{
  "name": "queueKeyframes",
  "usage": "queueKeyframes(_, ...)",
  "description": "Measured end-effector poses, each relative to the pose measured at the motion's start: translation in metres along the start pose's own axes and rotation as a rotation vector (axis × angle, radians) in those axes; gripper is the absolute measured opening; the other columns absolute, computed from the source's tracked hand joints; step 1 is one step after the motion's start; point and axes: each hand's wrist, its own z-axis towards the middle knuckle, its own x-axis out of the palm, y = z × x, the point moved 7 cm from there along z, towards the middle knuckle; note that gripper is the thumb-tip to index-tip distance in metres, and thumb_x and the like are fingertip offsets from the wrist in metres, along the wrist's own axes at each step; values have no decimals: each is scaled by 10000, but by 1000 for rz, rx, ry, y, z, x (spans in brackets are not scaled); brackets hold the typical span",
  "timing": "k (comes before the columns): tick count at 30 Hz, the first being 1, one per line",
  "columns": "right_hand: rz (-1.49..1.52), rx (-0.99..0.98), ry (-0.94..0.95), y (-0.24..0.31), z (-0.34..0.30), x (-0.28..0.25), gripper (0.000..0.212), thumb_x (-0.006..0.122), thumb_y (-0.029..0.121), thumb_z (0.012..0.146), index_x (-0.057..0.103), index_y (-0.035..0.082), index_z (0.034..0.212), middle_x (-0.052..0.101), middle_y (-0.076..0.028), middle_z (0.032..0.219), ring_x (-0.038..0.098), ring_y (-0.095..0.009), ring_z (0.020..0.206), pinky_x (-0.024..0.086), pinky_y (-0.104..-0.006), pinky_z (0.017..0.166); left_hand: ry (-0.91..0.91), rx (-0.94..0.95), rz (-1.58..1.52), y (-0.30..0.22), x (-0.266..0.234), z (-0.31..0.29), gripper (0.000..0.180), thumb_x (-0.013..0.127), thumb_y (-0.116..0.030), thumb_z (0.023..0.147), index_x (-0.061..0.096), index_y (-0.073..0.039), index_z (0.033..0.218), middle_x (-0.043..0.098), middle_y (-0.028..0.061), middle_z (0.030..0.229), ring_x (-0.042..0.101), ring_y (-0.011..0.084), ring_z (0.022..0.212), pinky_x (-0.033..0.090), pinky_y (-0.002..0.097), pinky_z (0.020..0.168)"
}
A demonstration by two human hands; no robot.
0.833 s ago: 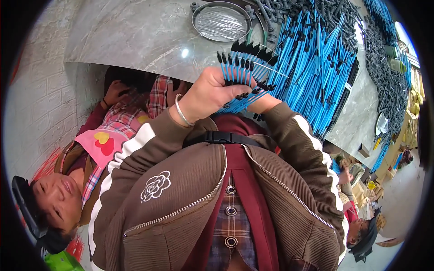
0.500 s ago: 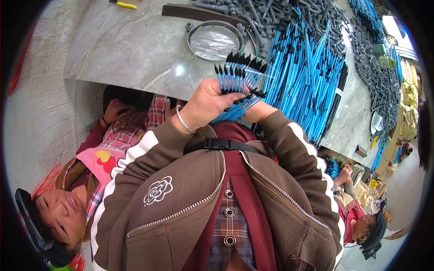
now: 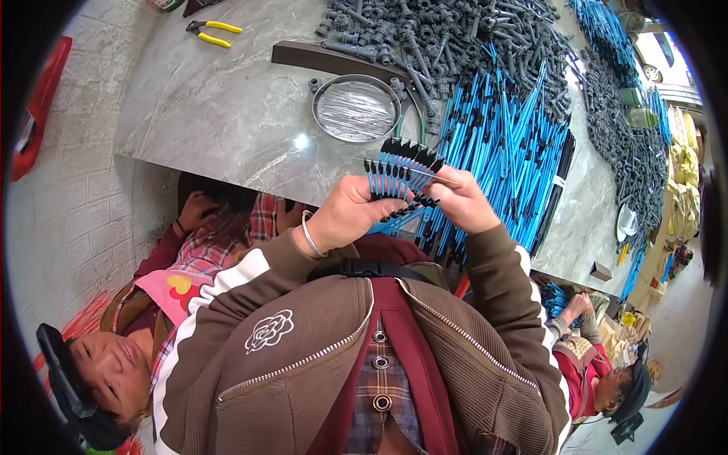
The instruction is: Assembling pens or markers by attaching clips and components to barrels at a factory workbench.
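Note:
A fanned bunch of thin blue tubes with black tips (image 3: 391, 182) is gripped in my left hand (image 3: 350, 211), thumb pressed across it. The black tips stand in two rows pointing away from me. My right hand (image 3: 464, 203) is at the right side of the bunch, thumb and fingers pinched together. From that pinch a thin metal wire (image 3: 422, 171) runs leftward across the tubes, just below the upper row of tips. The lower ends of the tubes are partly hidden by my hands.
Beyond my hands stands a round metal tray (image 3: 356, 139) of thin silver wires, with green-handled pliers (image 3: 422, 114) beside it. A large pile of blue tubes (image 3: 500, 152) lies right, dark grey fittings (image 3: 455, 30) behind. Yellow-handled pliers (image 3: 216, 32) lie far left. People sit on both sides.
My right hand has come up from behind the bunch to its right side, fingers now pinched at the wire. The bunch sits slightly lower in view, still in my left hand.

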Motion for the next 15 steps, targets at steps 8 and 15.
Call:
queueKeyframes(8,-26,-105,2,22,8,42,370,674,22,771,563,-6,1124,611,-20,958,564,-91,850,469,-243,753,59,68,-3,-11,7,1,123,583,-11,855,642,-5,963,640,19,883,567,64,808,473,218,732)
queueKeyframes(15,-74,-42,-337,35,9,55,333,734,63,696,598,-14,990,655,-55,867,590,-106,755,489,-261,710,2,116,83,-14,4,-6,136,551,-43,874,604,-9,994,625,26,881,552,69,824,464,229,737)
